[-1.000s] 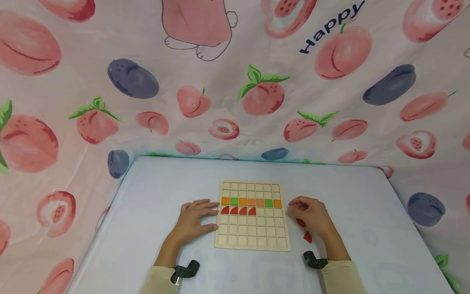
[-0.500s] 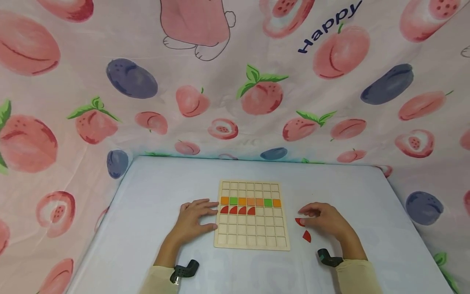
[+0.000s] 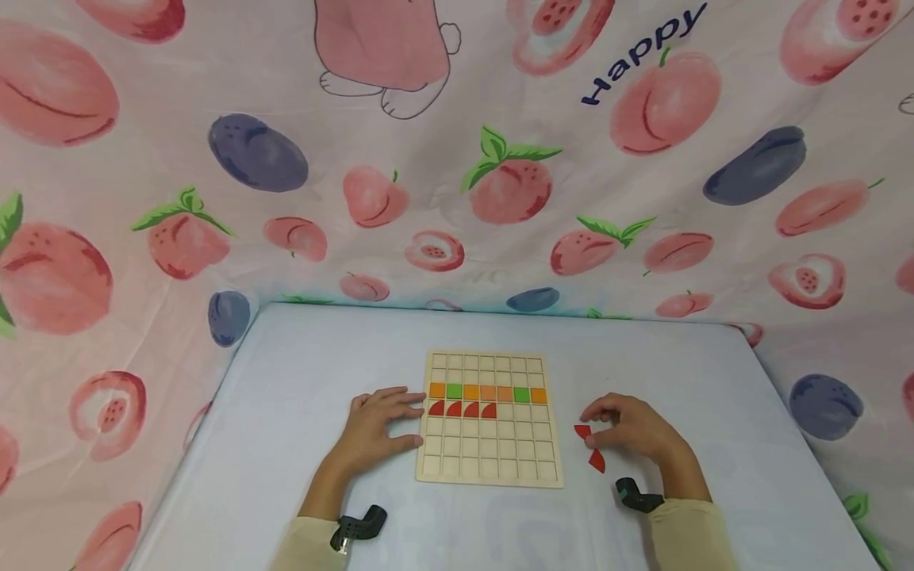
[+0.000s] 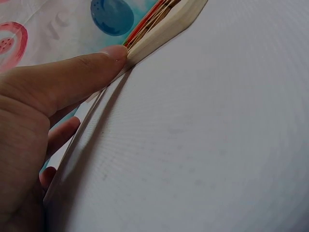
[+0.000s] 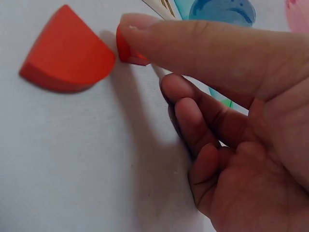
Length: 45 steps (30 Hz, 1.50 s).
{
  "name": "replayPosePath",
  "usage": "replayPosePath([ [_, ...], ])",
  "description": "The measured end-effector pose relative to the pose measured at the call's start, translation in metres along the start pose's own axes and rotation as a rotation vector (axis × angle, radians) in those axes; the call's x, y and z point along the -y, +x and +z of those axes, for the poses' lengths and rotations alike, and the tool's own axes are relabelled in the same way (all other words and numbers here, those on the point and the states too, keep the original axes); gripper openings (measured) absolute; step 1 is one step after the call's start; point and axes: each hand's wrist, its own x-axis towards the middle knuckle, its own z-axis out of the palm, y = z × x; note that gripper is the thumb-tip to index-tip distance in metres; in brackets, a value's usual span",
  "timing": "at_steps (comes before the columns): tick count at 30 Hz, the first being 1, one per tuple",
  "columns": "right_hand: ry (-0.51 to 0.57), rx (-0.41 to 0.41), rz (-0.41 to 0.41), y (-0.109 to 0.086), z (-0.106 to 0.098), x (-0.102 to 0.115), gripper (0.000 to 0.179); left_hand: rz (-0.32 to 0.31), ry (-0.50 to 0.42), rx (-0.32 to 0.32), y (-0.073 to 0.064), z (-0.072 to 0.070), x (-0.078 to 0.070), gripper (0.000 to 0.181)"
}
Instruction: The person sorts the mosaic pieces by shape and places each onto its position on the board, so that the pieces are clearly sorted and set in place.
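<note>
A wooden grid board [image 3: 489,446] lies on the white table. One of its rows holds orange and green square tiles [image 3: 523,394]; the row below has several red quarter-circle pieces [image 3: 471,409] at its left. My left hand [image 3: 374,424] rests along the board's left edge, thumb and fingertips at the rim, fingers spread. Right of the board, my right hand [image 3: 631,428] has its thumb at a loose red quarter-circle piece [image 5: 124,46], partly covering it. Its index fingertip stands apart beyond that piece; the other fingers are curled. A second loose red quarter-circle piece [image 5: 67,53] lies nearer me.
A black wrist camera [image 3: 360,523] sits on the left wrist, and another black wrist camera [image 3: 638,496] on the right. Behind the white table [image 3: 321,341] hangs a fruit-print cloth [image 3: 428,182].
My right hand has drawn back right from beside the board to the loose red pieces. The farther piece has turned slightly under the thumb. My left hand and the board stay put.
</note>
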Motion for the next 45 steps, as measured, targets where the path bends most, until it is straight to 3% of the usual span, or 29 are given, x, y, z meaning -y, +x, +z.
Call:
replayPosePath([
  [20,-0.046,-0.085,-0.027,-0.003,0.007,-0.005,0.024,0.008,-0.002,0.0,0.0,-0.001,-0.001,0.045],
  [30,-0.037,-0.095,-0.03,-0.005,0.007,-0.005,0.02,0.01,0.009,0.0,0.0,-0.001,-0.002,0.045],
  [38,0.031,-0.091,-0.052,-0.007,0.007,-0.005,0.015,0.02,-0.024,0.004,0.001,0.002,0.004,0.045],
  [45,0.003,-0.118,-0.049,-0.005,0.012,-0.004,0.008,0.016,-0.025,0.001,0.001,0.002,0.004,0.046],
])
